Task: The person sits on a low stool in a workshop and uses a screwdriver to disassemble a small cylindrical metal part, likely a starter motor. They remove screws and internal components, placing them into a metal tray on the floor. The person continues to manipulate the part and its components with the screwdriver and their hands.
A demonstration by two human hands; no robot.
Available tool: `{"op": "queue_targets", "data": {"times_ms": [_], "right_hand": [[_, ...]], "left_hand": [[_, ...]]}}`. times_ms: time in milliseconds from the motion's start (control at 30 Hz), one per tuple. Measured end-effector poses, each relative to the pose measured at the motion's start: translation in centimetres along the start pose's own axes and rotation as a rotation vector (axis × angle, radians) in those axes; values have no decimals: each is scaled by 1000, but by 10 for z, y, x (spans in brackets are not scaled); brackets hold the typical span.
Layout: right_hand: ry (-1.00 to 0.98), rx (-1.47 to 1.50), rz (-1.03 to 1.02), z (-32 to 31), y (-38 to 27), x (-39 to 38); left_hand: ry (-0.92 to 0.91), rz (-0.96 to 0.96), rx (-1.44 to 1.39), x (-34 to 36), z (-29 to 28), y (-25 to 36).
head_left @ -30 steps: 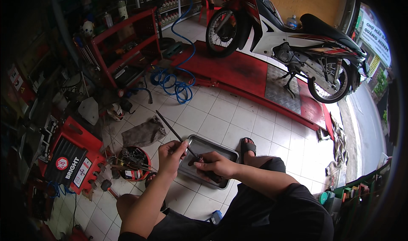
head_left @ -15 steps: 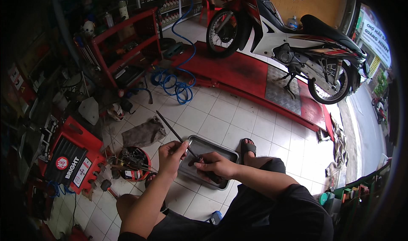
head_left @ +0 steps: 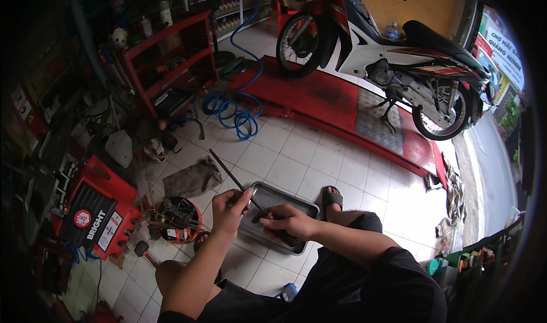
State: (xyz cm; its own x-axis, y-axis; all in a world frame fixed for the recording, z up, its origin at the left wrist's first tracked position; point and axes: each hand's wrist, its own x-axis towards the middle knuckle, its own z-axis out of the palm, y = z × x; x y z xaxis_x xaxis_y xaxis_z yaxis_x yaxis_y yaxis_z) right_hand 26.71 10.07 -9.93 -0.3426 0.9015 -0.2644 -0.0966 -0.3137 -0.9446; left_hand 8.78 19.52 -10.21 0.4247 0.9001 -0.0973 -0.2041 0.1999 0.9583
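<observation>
A thin dark rod [head_left: 227,171] slants from upper left down toward my right hand. My left hand [head_left: 231,208] is closed around its middle, with the thumb pressed along it. At the rod's lower end my right hand [head_left: 288,220] is closed, pinching a small dark part there; its kind is hidden by my fingers. Both hands are above a grey metal tray [head_left: 312,208] on the floor. Something dark lies in the tray below my right hand, partly covered by it.
Left of the tray are a grey rag [head_left: 192,176], a red basin [head_left: 198,216] of parts and tools, and a red machine [head_left: 99,209]. Ahead, a motorbike [head_left: 364,55] stands on a red lift platform [head_left: 319,95]. A blue hose [head_left: 246,123] lies coiled beside a red tool rack [head_left: 171,44].
</observation>
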Motion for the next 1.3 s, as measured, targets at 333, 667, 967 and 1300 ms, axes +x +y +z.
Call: {"op": "queue_targets", "data": {"times_ms": [333,667,967,1300], "right_hand": [[2,54,-14,9,-6,3],[4,75,1,7,-11,-5],[56,125,-31,3,11,-1],[97,-3,-90,-4,29,14]], "left_hand": [[20,4,-3,0,-5,2],[132,1,17,-3,0,2],[116,-28,38,6,-7,-14],[82,-28,-21,3,-2,-9]]}}
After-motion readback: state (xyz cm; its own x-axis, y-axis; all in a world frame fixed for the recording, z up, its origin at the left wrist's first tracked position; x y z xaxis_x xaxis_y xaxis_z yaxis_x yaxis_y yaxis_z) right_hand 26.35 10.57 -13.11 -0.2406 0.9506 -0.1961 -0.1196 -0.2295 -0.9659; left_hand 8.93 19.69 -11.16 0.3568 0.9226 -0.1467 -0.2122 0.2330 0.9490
